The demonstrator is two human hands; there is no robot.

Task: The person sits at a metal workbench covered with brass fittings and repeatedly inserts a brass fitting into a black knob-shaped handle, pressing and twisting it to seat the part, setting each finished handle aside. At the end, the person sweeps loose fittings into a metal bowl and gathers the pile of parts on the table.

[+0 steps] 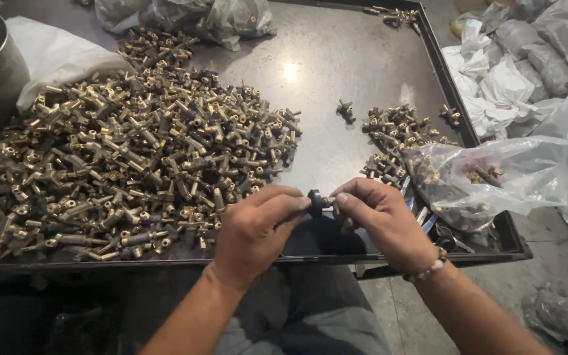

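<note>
left hand [254, 230] | right hand [382, 220] | fitting [317, 202] held between (axis left-right)

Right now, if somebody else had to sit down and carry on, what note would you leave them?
Left hand: fingertips pinch a small black knob.
Right hand: fingertips hold the small fitting against that knob; both hands meet over the tray's near edge.
Big heap of brass fittings lies on the left of the dark metal tray.
Smaller pile lies on the right, beside a clear plastic bag with more parts.
One lone fitting sits between the piles.
Done or left: which pile is finished cannot be told.
</note>
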